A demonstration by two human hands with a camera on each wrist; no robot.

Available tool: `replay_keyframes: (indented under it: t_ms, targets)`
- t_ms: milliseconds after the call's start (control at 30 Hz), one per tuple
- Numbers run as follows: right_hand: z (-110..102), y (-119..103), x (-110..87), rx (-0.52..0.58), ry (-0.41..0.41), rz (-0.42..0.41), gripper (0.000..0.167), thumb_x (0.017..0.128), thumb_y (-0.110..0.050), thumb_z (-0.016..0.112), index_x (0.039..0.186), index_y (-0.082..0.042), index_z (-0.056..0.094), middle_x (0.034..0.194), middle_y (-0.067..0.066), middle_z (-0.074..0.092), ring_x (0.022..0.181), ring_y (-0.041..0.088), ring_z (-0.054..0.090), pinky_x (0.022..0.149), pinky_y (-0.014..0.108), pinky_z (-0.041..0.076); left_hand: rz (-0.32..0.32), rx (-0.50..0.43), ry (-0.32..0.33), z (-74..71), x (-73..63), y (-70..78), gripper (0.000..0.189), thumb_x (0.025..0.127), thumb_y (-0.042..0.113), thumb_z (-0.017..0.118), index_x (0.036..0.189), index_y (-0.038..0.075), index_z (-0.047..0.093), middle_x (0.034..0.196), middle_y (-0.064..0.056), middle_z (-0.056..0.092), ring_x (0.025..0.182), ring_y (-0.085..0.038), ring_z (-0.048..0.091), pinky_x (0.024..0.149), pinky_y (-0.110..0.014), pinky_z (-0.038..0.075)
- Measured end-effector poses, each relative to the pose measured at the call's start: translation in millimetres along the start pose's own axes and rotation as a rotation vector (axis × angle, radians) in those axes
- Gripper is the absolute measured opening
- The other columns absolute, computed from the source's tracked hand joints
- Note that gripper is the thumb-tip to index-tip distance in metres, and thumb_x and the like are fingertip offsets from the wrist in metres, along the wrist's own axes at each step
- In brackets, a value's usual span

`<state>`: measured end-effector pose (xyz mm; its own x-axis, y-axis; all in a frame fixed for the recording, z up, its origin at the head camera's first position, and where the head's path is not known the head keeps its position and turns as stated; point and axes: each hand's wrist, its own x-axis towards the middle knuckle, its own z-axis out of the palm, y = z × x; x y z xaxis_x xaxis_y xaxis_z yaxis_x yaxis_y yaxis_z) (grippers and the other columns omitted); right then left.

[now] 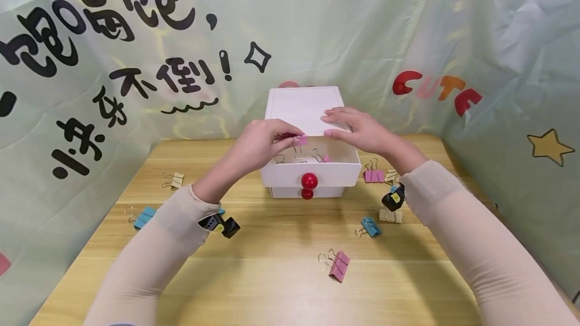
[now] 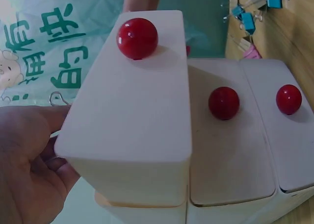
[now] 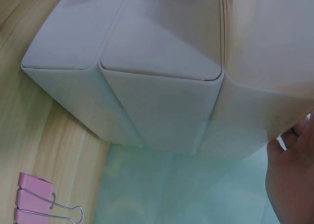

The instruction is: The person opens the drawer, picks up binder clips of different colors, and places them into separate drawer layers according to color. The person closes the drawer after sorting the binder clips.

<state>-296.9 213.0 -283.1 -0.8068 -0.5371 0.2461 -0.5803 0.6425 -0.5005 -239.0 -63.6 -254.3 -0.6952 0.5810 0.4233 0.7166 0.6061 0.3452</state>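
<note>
A white drawer box [image 1: 304,107] stands at the back of the table with its top drawer [image 1: 333,176] pulled out. Over that drawer my left hand [image 1: 260,147] pinches a pink binder clip [image 1: 301,140] between thumb and fingertips, its wire handles hanging down. Inside the drawer lie other binder clips [image 1: 326,158], partly hidden by the front wall. My right hand [image 1: 360,129] rests on the box's top near the front right edge, fingers fairly straight. In the left wrist view, the pulled-out drawer [image 2: 127,106] hides the left fingertips.
On the right lie pink [image 1: 374,176], cream [image 1: 390,216] and blue [image 1: 371,227] binder clips. Another pink clip [image 1: 340,266] is nearer the front. At left are a cream clip [image 1: 177,180] and a blue clip [image 1: 145,218]. A printed cloth [image 1: 317,29] hangs behind the table.
</note>
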Motion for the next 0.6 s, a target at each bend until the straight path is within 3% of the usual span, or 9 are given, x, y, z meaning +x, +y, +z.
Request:
replay_keyframes:
  t_ms: [233,600]
  targets:
    - [0.0,-1.1,1.2,-0.007,0.007,-0.026,0.056,0.093,-0.047,0.063,0.140,-0.015,0.056,0.151,0.005,0.041,0.141,0.026,0.031,0.113,0.054,0.024,0.014,-0.009,-0.019,4.3,1.6,1.1,0.020,0.090,0.027,0.072,0.104,0.016,0.078,0.094,0.008,0.073,0.079,-0.006,0.063,0.071,-0.025,0.050]
    - [0.4,-2.5,-0.5,0.000,0.003,-0.006,0.057,0.093,-0.047,0.063,0.140,-0.014,0.056,0.151,0.005,0.041,0.142,0.027,0.031,0.113,0.055,0.024,0.024,0.132,-0.162,9.0,5.0,4.0,0.014,0.092,0.021,0.071,0.103,0.018,0.079,0.092,0.008,0.073,0.075,-0.013,0.060,0.067,-0.029,0.047]
